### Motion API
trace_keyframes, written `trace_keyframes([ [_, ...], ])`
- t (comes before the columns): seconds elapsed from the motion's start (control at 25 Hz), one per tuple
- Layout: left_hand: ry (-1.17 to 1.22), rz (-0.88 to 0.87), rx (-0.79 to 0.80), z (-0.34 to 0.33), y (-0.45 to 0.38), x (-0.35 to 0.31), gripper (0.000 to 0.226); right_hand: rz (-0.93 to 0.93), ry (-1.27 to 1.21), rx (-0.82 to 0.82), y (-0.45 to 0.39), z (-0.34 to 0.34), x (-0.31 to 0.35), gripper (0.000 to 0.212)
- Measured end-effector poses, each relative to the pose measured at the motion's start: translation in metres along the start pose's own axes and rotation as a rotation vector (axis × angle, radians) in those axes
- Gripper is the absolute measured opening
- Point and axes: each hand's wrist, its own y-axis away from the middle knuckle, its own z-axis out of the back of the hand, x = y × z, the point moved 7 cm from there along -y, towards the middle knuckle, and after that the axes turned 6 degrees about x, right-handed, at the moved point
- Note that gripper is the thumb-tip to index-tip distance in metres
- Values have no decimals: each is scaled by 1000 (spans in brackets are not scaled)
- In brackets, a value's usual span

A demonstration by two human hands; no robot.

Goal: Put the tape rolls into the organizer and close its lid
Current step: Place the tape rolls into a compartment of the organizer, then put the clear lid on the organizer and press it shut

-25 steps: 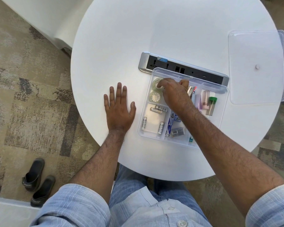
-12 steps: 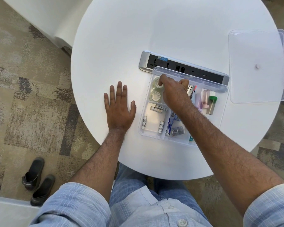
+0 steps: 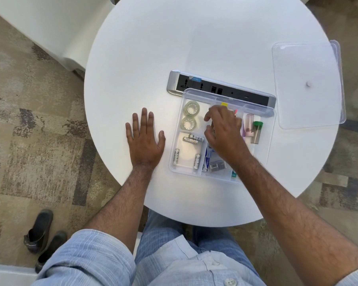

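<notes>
Head view: both tape rolls (image 3: 189,116) lie flat in the far-left compartment of the organizer (image 3: 270,141), one just beside the other, so the next step, by my read, is the lid (image 3: 307,83). It sits on the bench (image 3: 194,38) to the right of the organizer, well apart from the hands. To do it well: lift w/ right hand, keep it level, line up corners w/ the tray rim, press evenly; left hand can steady the tray. Watch the power strip (image 3: 178,83) touching the far rim. Right hand (image 3: 223,131) hovers over the middle compartments, fingers loosely curled, holding nothing I can see. Left hand (image 3: 146,139) rests flat on the bench, fingers spread, just left of the tray, empty.
</notes>
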Motion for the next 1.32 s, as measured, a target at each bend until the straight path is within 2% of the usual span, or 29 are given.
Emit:
trace_keyframes([
  [0.16,9,-15,42,3,2,-4,70,-64,-92,-37,35,6,-22,25],
  [0.36,138,4,197,15,-3,2,60,-136,-66,-40,55,9,-55,38],
  [0.56,274,18,169,54,-18,-17,54,-210,-41,-45,79,28,-92,49],
  [0.76,286,-70,108,75,-40,-85,58,-378,-72,-111,108,48,-154,52],
  [0.92,278,-238,78,78,-43,-153,62,-529,-131,-66,129,43,-210,65],
  [1.0,272,-296,102,72,-40,-187,64,-584,-160,-2,135,37,-229,60],
  [1.12,229,-380,164,57,-31,-231,67,-595,-193,85,133,26,-245,62],
  [1.32,47,-562,263,29,-22,-295,71,-526,-252,123,115,25,-260,64],
])
